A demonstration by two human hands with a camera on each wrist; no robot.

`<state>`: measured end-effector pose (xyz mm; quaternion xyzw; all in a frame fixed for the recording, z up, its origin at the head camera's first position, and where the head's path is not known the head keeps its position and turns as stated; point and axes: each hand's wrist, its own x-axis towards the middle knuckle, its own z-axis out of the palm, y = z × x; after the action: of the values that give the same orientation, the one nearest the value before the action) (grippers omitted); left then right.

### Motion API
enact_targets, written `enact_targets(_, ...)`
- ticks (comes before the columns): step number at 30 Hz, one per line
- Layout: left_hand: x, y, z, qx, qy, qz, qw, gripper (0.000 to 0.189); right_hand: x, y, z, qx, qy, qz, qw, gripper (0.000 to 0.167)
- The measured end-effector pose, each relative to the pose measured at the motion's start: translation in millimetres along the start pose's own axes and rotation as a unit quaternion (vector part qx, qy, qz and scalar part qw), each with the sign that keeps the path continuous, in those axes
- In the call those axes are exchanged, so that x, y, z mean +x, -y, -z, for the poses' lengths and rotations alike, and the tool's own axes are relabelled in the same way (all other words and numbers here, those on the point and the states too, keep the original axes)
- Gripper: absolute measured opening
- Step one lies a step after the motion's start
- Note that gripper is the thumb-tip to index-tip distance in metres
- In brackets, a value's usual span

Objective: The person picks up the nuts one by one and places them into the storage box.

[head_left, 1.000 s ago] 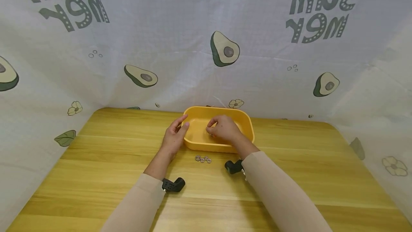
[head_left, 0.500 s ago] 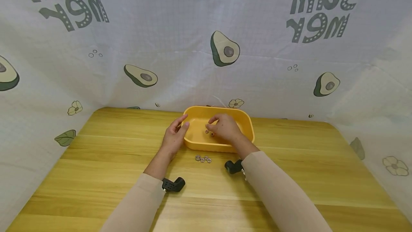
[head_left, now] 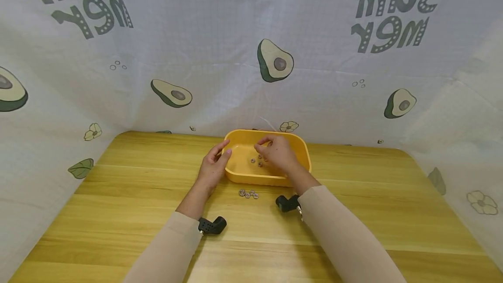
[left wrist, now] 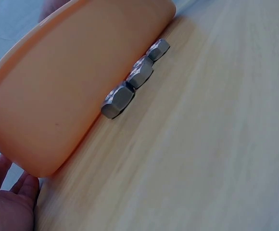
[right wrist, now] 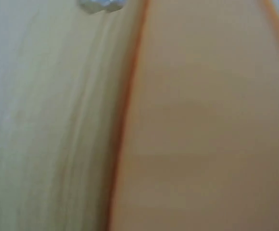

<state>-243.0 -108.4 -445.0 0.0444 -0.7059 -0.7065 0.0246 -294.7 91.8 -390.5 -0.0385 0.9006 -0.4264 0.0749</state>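
Nuts (left wrist: 140,73): faceted metal | bin (head_left: 257,179): smooth, rounded | left hand (head_left: 212,167): loosely touching bin | right hand (head_left: 278,153): bent, grip unclear

- Tray (head_left: 257,179) on the bench (head_left: 157,204), curtain (head_left: 220,47) behind
- In it: hex nuts (head_left: 253,160); over it: right hand (head_left: 278,155)
- Before it: four more nuts (head_left: 247,195)
- At its left end: left hand (head_left: 211,169)

1. Place: a table space screened off by cloth; the type of room beyond cannot be told.
2. Curtain (head_left: 220,25): pale, behind and at both sides, printed with avocados (head_left: 269,51), flowers (head_left: 289,126) and mirror-reversed "summer" lettering (head_left: 389,34).
3. Tabletop (head_left: 118,213): wood-grained, far corners rounded.
4. Wrist cameras (head_left: 214,226): black, body-worn pair, indicating a recording set-up.
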Motion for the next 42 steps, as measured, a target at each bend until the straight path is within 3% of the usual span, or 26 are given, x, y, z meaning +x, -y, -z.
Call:
enact_targets(9,-1.2,0.9,-0.4,0.002,0.002,-0.003,1.0,0.044,-23.7,5,12,0.031,-0.023,0.058,0.9976,0.022)
enact_targets(21,-0.9,0.7,-1.3,-0.004,0.003,-0.006,1.0,0.044,-66.5,11,17,0.042,-0.012,0.074,0.9963,0.017)
enact_targets(29,-2.0,0.0,-2.2,-0.003,0.003,-0.001,1.0,0.044,-91.8,3,5,0.019,-0.008,0.069,0.9974,0.013)
enact_targets(35,-0.8,0.0,-2.4,-0.004,-0.001,0.0,1.0,0.044,-104.1,-6,-3,0.009,0.012,0.059,0.9981,0.009)
enact_targets(42,0.1,0.5,-1.7,-0.004,0.0,-0.004,1.0,0.045,-106.8,-18,-5,0.0,0.067,0.049,0.9965,0.005)
